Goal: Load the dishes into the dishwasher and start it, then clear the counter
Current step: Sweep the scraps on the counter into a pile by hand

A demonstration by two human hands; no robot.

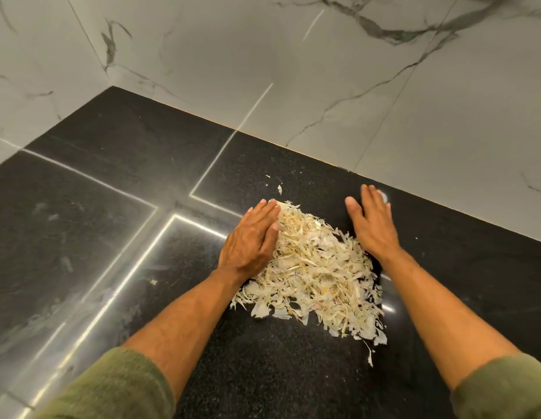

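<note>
**Two flat hands flank a heap of papery peels on black stone**

A loose, ragged pile of pale cream, papery peel scraps (311, 273), thin and curled like dry garlic skins with a few yellowish flecks, lies on a glossy black speckled stone counter (278, 379) near its back edge. A few stray flakes (279, 189) sit just beyond the heap, towards the wall.

The left hand (251, 240) lies palm down with fingers straight and held together, its inner edge and fingertips touching the left side of the pile. The right hand (373, 222) rests flat on the stone just beside the pile's right edge, fingers straight and close together, gripping nothing. Both forearms are bare, ending in pushed-up, fuzzy olive-green sleeves (112, 388).

The counter's polished surface shows smudges and mirrors bright strips of light. Behind it rises a smooth white marble-patterned tiled wall (323, 71) with grey veins, meeting another such wall in a corner at upper left.
</note>
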